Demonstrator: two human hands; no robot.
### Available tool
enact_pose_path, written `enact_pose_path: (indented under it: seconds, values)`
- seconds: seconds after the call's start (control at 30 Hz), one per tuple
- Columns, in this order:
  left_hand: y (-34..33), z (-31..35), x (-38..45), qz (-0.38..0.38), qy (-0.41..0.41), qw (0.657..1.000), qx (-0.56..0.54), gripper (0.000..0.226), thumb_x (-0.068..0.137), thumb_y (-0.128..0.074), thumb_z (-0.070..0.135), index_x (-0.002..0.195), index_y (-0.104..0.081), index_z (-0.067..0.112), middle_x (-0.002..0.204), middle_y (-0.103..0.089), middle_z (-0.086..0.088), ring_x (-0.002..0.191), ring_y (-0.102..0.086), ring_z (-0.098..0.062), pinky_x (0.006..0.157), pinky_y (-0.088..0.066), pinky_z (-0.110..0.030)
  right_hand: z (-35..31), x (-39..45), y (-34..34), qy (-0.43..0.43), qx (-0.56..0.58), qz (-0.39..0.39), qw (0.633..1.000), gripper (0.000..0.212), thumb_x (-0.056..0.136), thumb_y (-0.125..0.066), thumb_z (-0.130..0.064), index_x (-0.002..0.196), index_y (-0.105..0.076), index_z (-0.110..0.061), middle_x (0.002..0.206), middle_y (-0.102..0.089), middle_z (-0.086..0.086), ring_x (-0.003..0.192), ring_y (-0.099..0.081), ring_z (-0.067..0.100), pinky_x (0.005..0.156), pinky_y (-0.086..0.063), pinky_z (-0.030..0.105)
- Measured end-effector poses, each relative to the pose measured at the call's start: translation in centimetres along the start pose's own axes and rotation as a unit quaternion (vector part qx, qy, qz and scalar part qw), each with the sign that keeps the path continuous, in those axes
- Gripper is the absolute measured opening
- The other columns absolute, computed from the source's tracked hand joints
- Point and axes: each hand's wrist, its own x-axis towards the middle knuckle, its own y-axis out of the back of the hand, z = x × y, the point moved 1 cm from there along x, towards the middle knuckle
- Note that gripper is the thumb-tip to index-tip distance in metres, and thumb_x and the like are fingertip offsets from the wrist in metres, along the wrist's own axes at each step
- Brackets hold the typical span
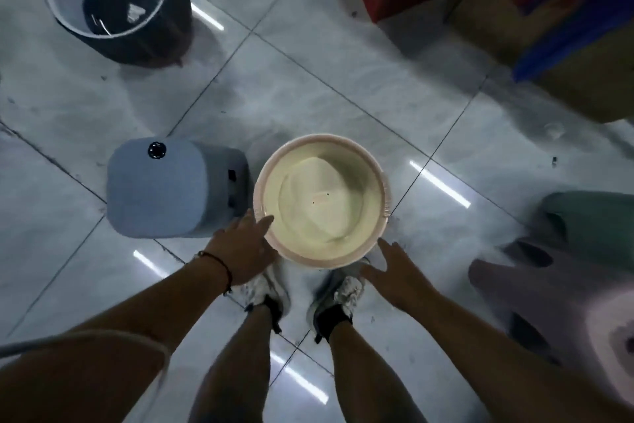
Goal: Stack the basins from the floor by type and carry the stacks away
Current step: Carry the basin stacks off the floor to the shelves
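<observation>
The cream basin point(322, 201) stands upright on the floor point(343, 96), just before the person's shoes. The left hand point(245, 251) touches its rim with straight fingers; the right hand point(394, 271) is spread open beside it, holding nothing. A blue basin point(161, 189) lies upside down just beside the cream one, and a dark basin point(120, 0) stands well apart.

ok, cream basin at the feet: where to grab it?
Take the cream basin by its rolled rim, one hand per side, from above. It sits upright and open. The left hand already touches the left rim; the right hand is open beside the near-right edge.
</observation>
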Motion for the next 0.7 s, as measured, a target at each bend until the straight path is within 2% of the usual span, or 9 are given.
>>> enact_pose_path:
  seconds: [0.1,0.17,0.23,0.3,0.33,0.4,0.5,0.6,0.7]
  values:
    - [-2.8,-3.4,9.4,0.005,0.027,0.983,-0.181,0.089,0.08,-0.054,0.069,0.152,-0.018,0.032,0.155,-0.031,-0.007,0.136,-0.041,-0.033,0.108,-0.041,-0.05,1.6,7.7,-0.8,-0.068,0.18,0.007,0.981,0.08,0.09,-0.064,-0.044,0.153,-0.022,-0.02,0.148,-0.038,0.002,0.138,-0.037,0.024,0.101,-0.036,0.031]
    - [-5.2,-5.9,15.1,0.047,0.066,0.946,-0.313,0.092,0.08,-0.068,0.056,0.152,-0.017,0.028,0.151,-0.037,-0.008,0.133,-0.045,-0.032,0.104,-0.045,-0.051,3.5,12.9,-1.8,-0.138,0.299,-0.001,0.944,0.089,0.087,-0.07,-0.04,0.155,-0.016,-0.018,0.151,-0.035,0.0,0.139,-0.036,0.024,0.101,-0.034,0.03]
    - [-7.5,-8.2,19.3,0.06,0.122,0.872,-0.47,0.112,0.074,-0.078,0.042,0.154,0.0,0.034,0.153,-0.034,-0.008,0.129,-0.047,-0.035,0.1,-0.046,-0.056,5.5,17.4,-3.8,-0.217,0.364,-0.025,0.906,0.099,0.078,-0.074,-0.05,0.155,-0.017,-0.026,0.156,-0.03,0.0,0.138,-0.036,0.027,0.106,-0.036,0.042]
    - [-9.1,-9.2,21.4,0.03,0.187,0.78,-0.596,0.121,0.058,-0.084,0.054,0.152,-0.009,0.04,0.146,-0.046,-0.004,0.117,-0.058,-0.032,0.092,-0.051,-0.056,6.7,20.4,-5.9,-0.247,0.434,-0.053,0.865,0.085,0.074,-0.077,-0.051,0.145,-0.039,-0.024,0.144,-0.044,-0.001,0.129,-0.046,0.029,0.103,-0.042,0.048]
    - [-10.0,-9.3,21.8,-0.009,0.199,0.749,-0.632,0.106,0.061,-0.08,0.06,0.149,-0.025,0.036,0.138,-0.055,-0.003,0.111,-0.061,-0.029,0.091,-0.051,-0.052,7.1,21.5,-6.8,-0.251,0.497,-0.053,0.829,0.072,0.076,-0.077,-0.045,0.139,-0.049,-0.021,0.137,-0.054,0.002,0.123,-0.053,0.029,0.102,-0.045,0.048]
    - [-11.3,-8.7,22.2,-0.07,0.192,0.702,-0.683,0.051,0.082,-0.061,0.061,0.125,-0.054,0.034,0.118,-0.069,-0.001,0.102,-0.065,-0.024,0.09,-0.05,-0.047,7.9,23.2,-8.6,-0.225,0.628,-0.039,0.744,0.047,0.083,-0.072,-0.029,0.128,-0.061,-0.019,0.122,-0.068,0.007,0.114,-0.062,0.029,0.101,-0.046,0.047]
    - [-12.4,-8.0,22.7,-0.071,0.162,0.668,-0.723,0.037,0.086,-0.054,0.058,0.114,-0.063,0.035,0.111,-0.073,0.0,0.093,-0.072,-0.021,0.087,-0.052,-0.045,8.0,23.9,-9.9,-0.187,0.731,-0.025,0.656,0.024,0.087,-0.064,-0.015,0.11,-0.066,-0.018,0.111,-0.071,0.007,0.106,-0.068,0.027,0.099,-0.048,0.045]
    - [-11.7,-7.4,22.0,-0.07,0.17,0.64,-0.746,0.032,0.09,-0.052,0.055,0.112,-0.062,0.035,0.103,-0.075,0.003,0.088,-0.072,-0.021,0.082,-0.052,-0.045,8.0,23.1,-9.7,-0.186,0.741,-0.03,0.645,0.024,0.078,-0.069,-0.012,0.101,-0.065,-0.015,0.097,-0.073,0.007,0.092,-0.071,0.024,0.09,-0.053,0.042]
    - [-9.6,-6.8,21.3,-0.066,0.171,0.644,-0.743,0.031,0.091,-0.049,0.057,0.11,-0.062,0.036,0.098,-0.076,0.002,0.097,-0.067,-0.026,0.088,-0.05,-0.051,7.2,22.4,-7.7,-0.175,0.736,-0.034,0.653,0.063,0.056,-0.083,-0.016,0.116,-0.063,-0.012,0.113,-0.068,0.011,0.105,-0.066,0.028,0.098,-0.05,0.044]
